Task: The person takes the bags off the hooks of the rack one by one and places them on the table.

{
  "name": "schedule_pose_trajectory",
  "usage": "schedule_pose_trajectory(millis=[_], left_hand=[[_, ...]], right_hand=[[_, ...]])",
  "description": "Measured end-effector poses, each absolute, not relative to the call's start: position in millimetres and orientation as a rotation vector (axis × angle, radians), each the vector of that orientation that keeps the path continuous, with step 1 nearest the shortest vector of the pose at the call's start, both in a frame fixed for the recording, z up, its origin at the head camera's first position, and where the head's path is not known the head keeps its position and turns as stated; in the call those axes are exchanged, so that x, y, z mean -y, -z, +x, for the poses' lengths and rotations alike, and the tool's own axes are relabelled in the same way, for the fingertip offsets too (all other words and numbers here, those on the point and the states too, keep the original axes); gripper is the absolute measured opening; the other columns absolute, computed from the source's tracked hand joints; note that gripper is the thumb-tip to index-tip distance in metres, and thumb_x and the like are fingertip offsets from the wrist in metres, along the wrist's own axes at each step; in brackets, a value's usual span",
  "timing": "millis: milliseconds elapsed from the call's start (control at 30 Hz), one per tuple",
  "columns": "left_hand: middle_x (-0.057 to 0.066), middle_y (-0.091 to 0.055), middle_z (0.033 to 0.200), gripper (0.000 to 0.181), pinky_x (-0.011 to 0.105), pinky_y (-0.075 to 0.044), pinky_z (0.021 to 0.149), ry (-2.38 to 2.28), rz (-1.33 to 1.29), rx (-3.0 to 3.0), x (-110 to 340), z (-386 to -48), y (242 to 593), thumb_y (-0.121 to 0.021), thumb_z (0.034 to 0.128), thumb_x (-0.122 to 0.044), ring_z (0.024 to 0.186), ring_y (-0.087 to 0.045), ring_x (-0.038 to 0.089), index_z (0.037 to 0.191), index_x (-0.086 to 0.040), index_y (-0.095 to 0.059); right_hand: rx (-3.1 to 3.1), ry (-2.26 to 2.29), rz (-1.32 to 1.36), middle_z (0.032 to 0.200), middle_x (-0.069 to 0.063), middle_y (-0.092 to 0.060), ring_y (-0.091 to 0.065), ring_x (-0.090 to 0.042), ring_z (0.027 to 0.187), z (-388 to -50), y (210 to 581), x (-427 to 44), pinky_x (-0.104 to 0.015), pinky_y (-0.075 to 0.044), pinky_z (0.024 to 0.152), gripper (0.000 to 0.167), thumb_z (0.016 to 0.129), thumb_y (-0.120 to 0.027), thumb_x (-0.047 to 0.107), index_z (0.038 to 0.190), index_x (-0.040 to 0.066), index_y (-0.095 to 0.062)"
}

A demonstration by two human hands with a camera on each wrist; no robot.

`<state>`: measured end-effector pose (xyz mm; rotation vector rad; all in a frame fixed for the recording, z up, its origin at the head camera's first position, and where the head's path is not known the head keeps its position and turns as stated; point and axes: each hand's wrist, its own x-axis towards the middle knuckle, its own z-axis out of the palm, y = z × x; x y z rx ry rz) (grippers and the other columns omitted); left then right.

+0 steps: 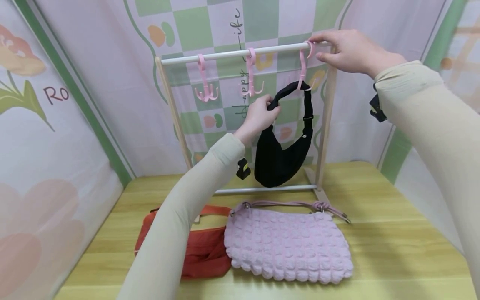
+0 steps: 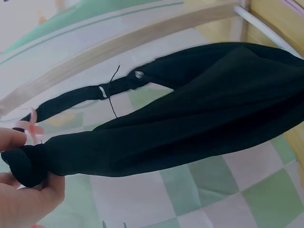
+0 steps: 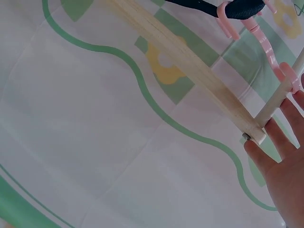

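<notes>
My left hand (image 1: 259, 112) grips the strap of a black shoulder bag (image 1: 281, 162), which hangs lengthwise at the right of the rack. In the left wrist view the strap is bunched between thumb and fingers, with the bag (image 2: 190, 114) stretching away. The top of the strap passes through the lower prongs of a pink hook (image 1: 302, 68). Up at the bar's right end, my right hand (image 1: 350, 52) touches that hook's upper curl with its fingertips. Its fingers look fairly straight in the right wrist view, beside the pink hook (image 3: 288, 76); the thumb is mostly out of that view.
Two more pink hooks (image 1: 205, 79) (image 1: 251, 73) hang from the white bar (image 1: 225, 54) of the wooden-legged rack. On the wooden table (image 1: 393, 233) in front lie a pink bubble-textured bag (image 1: 288, 246) and a red bag (image 1: 206, 254), partly behind my left sleeve. Printed fabric hangs behind.
</notes>
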<state>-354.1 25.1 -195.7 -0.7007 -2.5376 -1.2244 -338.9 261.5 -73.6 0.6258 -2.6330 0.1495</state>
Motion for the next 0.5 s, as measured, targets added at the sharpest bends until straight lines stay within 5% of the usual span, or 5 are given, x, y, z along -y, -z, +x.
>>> schedule_pose_trajectory(millis=[267,500], left_hand=[[0.008,-0.066,0.085,0.016,0.021,-0.052,0.063,1.432,-0.732,2.514,-29.1,-352.6,182.8,-0.053,0.0969,-0.022,0.076,-0.068,0.021,0.106,-0.009,-0.056],[0.01,-0.07,0.088,0.019,0.019,-0.052,0.066,1.463,-0.709,2.549,-31.0,-351.9,172.4,-0.053,0.0973,-0.026,0.072,-0.067,0.014,0.105,-0.009,-0.056]], right_hand=[[2.62,-0.133,0.632,0.143,-0.025,-0.042,-0.05,-0.038,0.087,-339.4,72.8,-261.9,-0.061,-0.041,0.085,0.05,0.1,-0.043,0.025,0.147,0.013,-0.033],[2.625,-0.141,0.626,0.143,-0.025,-0.041,-0.05,-0.039,0.088,-339.9,73.6,-261.9,-0.062,-0.04,0.085,0.05,0.1,-0.042,0.026,0.148,0.013,-0.032]])
